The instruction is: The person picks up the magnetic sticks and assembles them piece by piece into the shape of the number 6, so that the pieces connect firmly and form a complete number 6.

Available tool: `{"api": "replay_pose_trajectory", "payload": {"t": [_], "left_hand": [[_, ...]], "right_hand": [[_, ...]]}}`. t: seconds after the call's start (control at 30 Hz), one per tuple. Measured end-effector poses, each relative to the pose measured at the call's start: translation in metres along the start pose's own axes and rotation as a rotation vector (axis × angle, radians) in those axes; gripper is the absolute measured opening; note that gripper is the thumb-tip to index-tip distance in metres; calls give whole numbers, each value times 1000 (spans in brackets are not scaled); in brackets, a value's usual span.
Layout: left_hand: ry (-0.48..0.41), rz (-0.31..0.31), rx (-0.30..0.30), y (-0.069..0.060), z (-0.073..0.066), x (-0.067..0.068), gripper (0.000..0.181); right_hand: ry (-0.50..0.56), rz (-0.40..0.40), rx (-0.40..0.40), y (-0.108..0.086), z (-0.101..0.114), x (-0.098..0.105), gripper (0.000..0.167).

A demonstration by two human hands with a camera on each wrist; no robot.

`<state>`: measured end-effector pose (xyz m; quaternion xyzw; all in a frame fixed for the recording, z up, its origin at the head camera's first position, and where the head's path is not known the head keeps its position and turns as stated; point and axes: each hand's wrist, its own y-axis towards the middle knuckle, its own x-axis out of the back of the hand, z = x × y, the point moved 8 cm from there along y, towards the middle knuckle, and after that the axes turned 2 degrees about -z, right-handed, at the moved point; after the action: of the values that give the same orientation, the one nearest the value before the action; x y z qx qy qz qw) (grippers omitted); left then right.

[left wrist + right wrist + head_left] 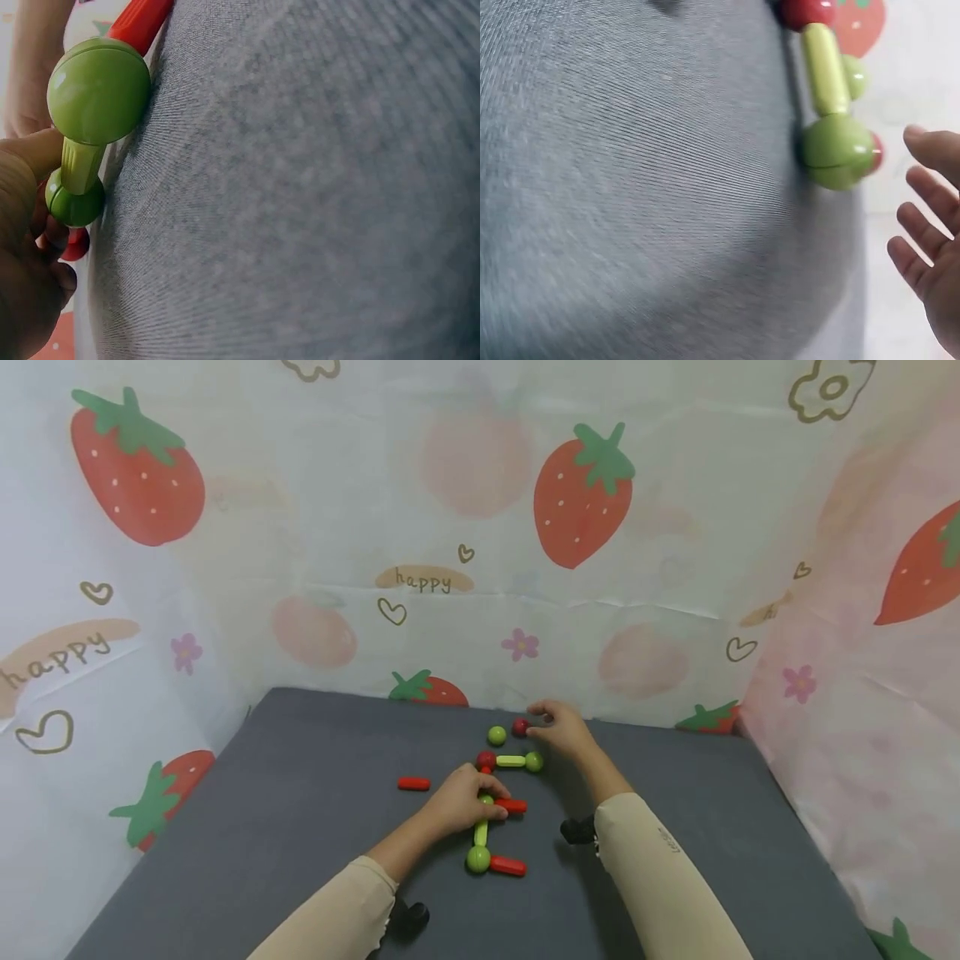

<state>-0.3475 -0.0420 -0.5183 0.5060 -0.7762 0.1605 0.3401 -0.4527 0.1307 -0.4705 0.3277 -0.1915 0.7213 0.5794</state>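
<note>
On the dark grey table lies a built figure of toy balls and rods. My left hand [462,802] holds it at the middle green ball [75,201], its fingers and thumb around that ball. A light green rod [481,833] runs from there to the nearer green ball [478,860], which bears a red rod [507,866]. Farther back, a joined red ball [487,761] and light green rod [512,762] lead to another green ball [533,762]. My right hand [564,729], fingers spread, is beside a loose red ball [521,727], with nothing in its grasp.
A loose green ball [497,736] sits left of the loose red one. One separate red rod [414,783] lies left of the figure. A strawberry-patterned cloth [480,635] hangs behind the table's back edge and along its sides.
</note>
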Motion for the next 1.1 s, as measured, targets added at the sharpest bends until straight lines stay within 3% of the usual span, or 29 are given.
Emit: {"api": "replay_pose_trajectory", "payload": {"t": [0.3, 0.47, 0.73, 1.1], "left_hand": [[35, -10, 19, -1, 2, 3, 19], [21, 8, -7, -1, 1, 1, 18], [55, 5, -11, -1, 3, 2, 19], [8, 24, -55, 2, -1, 1, 18]], "right_hand": [[-18, -39, -97, 12, -18, -17, 49], [-12, -69, -129, 13, -23, -25, 47], [-78, -109, -154, 17, -18, -29, 44], [-103, -138, -188, 17, -20, -28, 38]]}}
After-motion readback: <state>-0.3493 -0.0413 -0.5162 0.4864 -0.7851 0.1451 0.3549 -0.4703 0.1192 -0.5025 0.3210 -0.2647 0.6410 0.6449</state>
